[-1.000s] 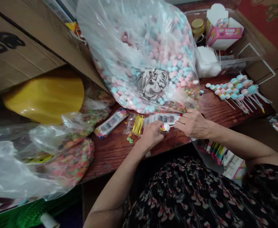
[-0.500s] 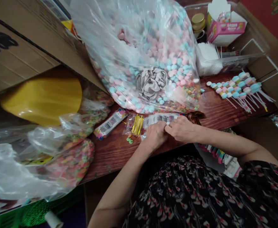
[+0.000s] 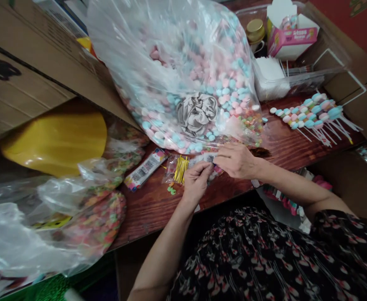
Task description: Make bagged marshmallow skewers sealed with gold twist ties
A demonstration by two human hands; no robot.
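The big bag [image 3: 177,71] is thin, clear plastic, shiny and crinkly, with a soft grey cloth tie [image 3: 197,113] on it. Under the bag, the wood bench [image 3: 152,213] is red-brown and glossy. Left of the bag, the cardboard box [image 3: 23,88] is matt and a bit rough. Just below the bag, the twist ties [image 3: 181,169] are shiny gold.

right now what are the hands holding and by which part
The left hand and right hand hold a printed strip by its near edge, exact spot hidden.
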